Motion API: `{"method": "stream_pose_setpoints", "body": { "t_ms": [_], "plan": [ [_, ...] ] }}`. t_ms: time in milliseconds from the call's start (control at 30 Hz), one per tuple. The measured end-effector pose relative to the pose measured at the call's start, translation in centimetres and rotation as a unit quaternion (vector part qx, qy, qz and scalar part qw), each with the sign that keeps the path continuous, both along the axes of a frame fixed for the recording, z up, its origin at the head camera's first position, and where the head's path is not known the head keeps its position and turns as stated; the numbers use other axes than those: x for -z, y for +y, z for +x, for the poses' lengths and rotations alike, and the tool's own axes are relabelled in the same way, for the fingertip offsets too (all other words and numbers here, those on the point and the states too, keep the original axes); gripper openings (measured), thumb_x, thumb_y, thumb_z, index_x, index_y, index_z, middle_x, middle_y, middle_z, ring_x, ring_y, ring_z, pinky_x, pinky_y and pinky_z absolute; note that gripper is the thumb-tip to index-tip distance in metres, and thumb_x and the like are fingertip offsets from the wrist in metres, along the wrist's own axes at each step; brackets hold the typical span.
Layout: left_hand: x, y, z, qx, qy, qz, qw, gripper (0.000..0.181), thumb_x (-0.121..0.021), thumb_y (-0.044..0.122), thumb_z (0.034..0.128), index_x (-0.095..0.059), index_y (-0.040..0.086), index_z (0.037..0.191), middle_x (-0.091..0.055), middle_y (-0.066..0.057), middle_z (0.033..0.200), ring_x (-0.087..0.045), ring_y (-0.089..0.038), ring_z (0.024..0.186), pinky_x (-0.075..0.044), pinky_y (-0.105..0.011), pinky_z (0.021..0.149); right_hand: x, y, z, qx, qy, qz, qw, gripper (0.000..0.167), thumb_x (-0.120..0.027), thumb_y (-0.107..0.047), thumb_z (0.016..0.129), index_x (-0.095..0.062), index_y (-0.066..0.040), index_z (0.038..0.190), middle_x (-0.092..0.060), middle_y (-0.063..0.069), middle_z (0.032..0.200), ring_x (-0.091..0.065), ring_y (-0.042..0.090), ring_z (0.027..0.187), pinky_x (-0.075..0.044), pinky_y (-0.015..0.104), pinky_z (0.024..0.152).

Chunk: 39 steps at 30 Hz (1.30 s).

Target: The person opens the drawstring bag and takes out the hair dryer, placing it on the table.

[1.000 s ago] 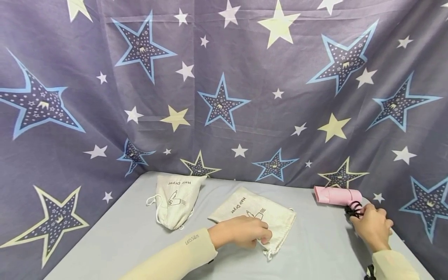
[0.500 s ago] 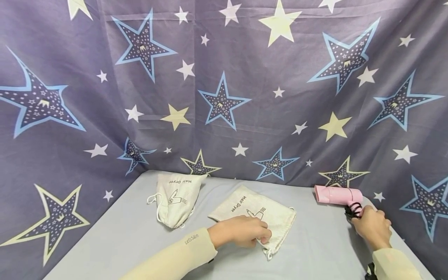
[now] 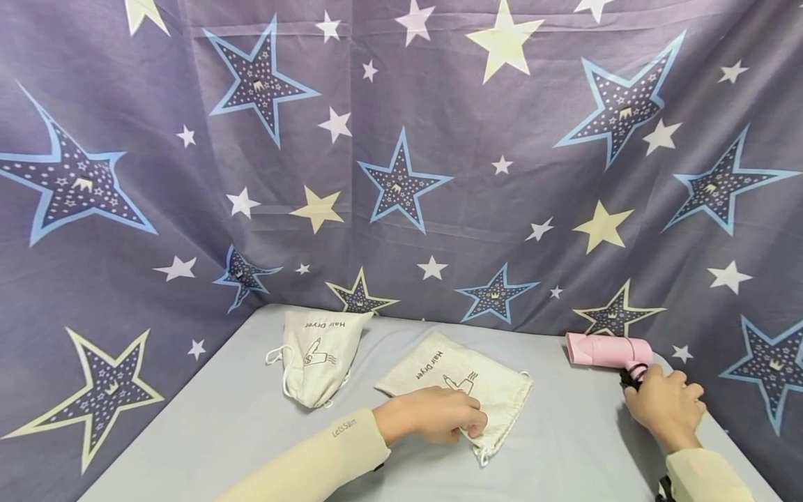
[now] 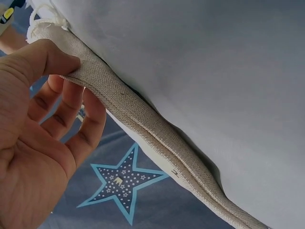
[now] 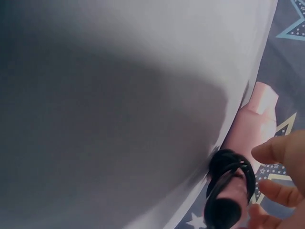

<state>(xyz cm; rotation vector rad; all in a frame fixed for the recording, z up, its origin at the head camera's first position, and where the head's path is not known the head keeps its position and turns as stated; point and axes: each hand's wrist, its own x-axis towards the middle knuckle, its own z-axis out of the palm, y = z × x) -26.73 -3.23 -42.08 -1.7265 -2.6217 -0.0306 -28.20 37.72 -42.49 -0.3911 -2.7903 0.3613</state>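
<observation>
My left hand (image 3: 433, 415) pinches the near edge of a cream drawstring bag (image 3: 495, 397) printed "Hair Dryer", which lies on the table. In the left wrist view, the thumb presses the top of the bag's edge (image 4: 119, 95) while the other fingers curl beneath it. At the table's far right lies a pink hair dryer (image 3: 608, 351) with a black cord (image 5: 228, 167) wound about its handle. Beside the handle, my right hand (image 3: 668, 404) has its fingers apart and loosely bent. The right wrist view shows a gap between these fingers and the dryer.
A second cream "Hair Dryer" bag (image 3: 320, 359) with white drawstrings lies on the left of the grey-blue table (image 3: 251, 446). Star-patterned cloth (image 3: 401, 265) hangs behind the table and along both sides.
My right hand has shifted slightly at the dryer's handle, and its fingers look more spread. The dryer has turned slightly in place. My left hand and both bags have stayed put.
</observation>
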Motion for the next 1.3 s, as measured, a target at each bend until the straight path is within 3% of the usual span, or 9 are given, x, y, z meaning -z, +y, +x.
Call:
{"method": "stream_pose_setpoints", "body": {
  "t_ms": [167, 267, 433, 800, 1033, 1300],
  "plan": [
    [0.1, 0.1, 0.0, 0.001, 0.000, -0.003, 1.0000, 0.034, -0.074, -0.001, 0.0788, -0.058, 0.024, 0.093, -0.050, 0.014, 0.084, -0.044, -0.002, 0.073, -0.036, -0.015, 0.058, -0.2, -1.3, 0.2, -0.021, 0.015, -0.006, 0.9996, 0.045, -0.062, -0.025, 0.085, -0.049, 0.013, 0.104, -0.042, 0.050, 0.104, -0.039, 0.072, 0.096, -0.038, 0.076, 0.074],
    [0.2, 0.1, 0.0, 0.007, 0.008, -0.002, 0.9999, 0.033, -0.073, -0.002, 0.0786, -0.058, 0.024, 0.093, -0.050, 0.014, 0.084, -0.044, -0.002, 0.073, -0.036, -0.015, 0.057, -0.5, -2.2, 0.3, -0.041, 0.004, -0.017, 0.9990, 0.040, -0.061, -0.027, 0.086, -0.053, 0.009, 0.098, -0.045, 0.048, 0.105, -0.041, 0.072, 0.093, -0.039, 0.075, 0.072],
    [0.2, 0.1, 0.0, 0.007, 0.017, -0.003, 0.9998, 0.034, -0.072, -0.002, 0.0784, -0.058, 0.025, 0.094, -0.050, 0.014, 0.085, -0.044, -0.002, 0.074, -0.036, -0.016, 0.056, -0.7, -3.7, 0.3, -0.076, -0.023, -0.022, 0.9966, 0.041, -0.061, -0.032, 0.089, -0.058, 0.007, 0.101, -0.049, 0.043, 0.105, -0.045, 0.071, 0.093, -0.042, 0.072, 0.070],
    [0.1, 0.1, 0.1, 0.007, 0.065, -0.004, 0.9978, 0.033, -0.074, 0.003, 0.0782, -0.059, 0.028, 0.094, -0.047, 0.016, 0.086, -0.043, -0.001, 0.079, -0.036, -0.015, 0.058, -0.5, -8.1, -0.8, -0.143, 0.001, -0.035, 0.9891, 0.035, -0.066, -0.033, 0.090, -0.060, 0.001, 0.100, -0.062, 0.033, 0.103, -0.059, 0.059, 0.089, -0.047, 0.064, 0.070],
    [0.0, 0.0, 0.2, 0.009, 0.081, 0.000, 0.9967, 0.032, -0.076, 0.005, 0.0778, -0.059, 0.028, 0.093, -0.046, 0.016, 0.086, -0.042, -0.002, 0.078, -0.035, -0.014, 0.058, -0.5, -11.4, -1.7, -0.231, 0.012, -0.067, 0.9707, 0.036, -0.069, -0.028, 0.093, -0.061, 0.005, 0.105, -0.066, 0.015, 0.084, -0.064, 0.032, 0.079, -0.050, 0.053, 0.073],
    [0.3, -0.1, 0.2, 0.021, 0.105, 0.007, 0.9942, 0.030, -0.075, 0.007, 0.0816, -0.056, 0.027, 0.094, -0.046, 0.014, 0.089, -0.042, -0.003, 0.079, -0.034, -0.013, 0.062, -0.2, -13.8, -2.3, -0.299, -0.003, -0.097, 0.9493, 0.036, -0.071, -0.021, 0.090, -0.062, 0.007, 0.112, -0.064, 0.009, 0.081, -0.060, 0.022, 0.077, -0.050, 0.042, 0.069]
  ]
}}
